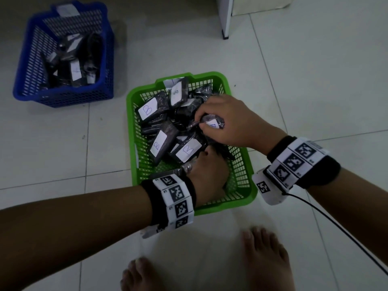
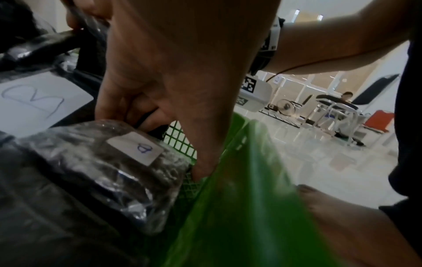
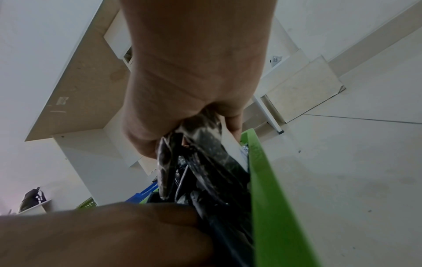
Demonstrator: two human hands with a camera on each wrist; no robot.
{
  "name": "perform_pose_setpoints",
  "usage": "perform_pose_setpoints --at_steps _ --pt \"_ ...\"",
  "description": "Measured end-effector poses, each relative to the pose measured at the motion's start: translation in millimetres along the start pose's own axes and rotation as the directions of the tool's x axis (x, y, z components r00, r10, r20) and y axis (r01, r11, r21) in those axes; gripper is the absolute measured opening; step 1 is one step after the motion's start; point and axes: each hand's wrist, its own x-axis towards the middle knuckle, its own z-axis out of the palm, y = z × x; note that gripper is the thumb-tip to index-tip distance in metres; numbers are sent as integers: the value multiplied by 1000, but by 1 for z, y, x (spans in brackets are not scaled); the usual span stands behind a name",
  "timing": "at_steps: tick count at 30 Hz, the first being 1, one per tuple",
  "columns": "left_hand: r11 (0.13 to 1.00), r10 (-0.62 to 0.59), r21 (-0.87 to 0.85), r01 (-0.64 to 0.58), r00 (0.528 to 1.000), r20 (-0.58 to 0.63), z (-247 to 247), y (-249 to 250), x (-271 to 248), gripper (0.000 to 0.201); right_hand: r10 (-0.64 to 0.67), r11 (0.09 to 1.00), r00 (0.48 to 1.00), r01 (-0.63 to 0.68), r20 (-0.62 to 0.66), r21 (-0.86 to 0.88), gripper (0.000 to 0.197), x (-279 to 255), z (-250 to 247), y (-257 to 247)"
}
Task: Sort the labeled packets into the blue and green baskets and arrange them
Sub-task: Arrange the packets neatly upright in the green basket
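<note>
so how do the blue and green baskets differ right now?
The blue slatted plastic basket stands apart on the floor, untouched; the green slatted plastic basket has both hands in it, the right hand gripping a black wrapped packet, the left hand low among the packets. The blue one looks deeper, the green shallower. Both hold black packets with white labels.

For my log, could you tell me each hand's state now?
Left hand: in the green basket, grip hidden.
Right hand: holding a packet.
</note>
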Motion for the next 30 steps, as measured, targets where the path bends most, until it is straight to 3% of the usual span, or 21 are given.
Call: perform_pose_setpoints --at_steps 4,8,15,20,22,26,30 --pt "994 -11 113 7 999 32 4 -2 5 71 -9 1000 1000 9 9 -10 16 0 -1 -1" --pt "998 -10 -63 1 989 -150 8 -10 0 79 -15 1000 1000 15 -4 -10 14 -1 -1 -2" --pt "986 -29 -167 -12 970 -240 9 -18 -5 97 -29 1000 999 29 -23 -6 13 -3 2 -1" --pt "977 125 -147 -153 975 -184 10 -38 -13 83 -40 999 999 40 -16 -20 13 -4 4 1" --pt "970 171 -139 -199 966 -193 7 -49 -17 88 -48 998 999 48 -9 -35 15 -5 6 1" --pt "991 136 28 -133 976 -171 5 -54 -25 96 -46 998 999 46 -12 -48 14 -8 7 4" --pt "965 261 69 -253 953 -153 12 -53 -29 77 -28 999 1000 28 -1 -44 15 -8 8 6"
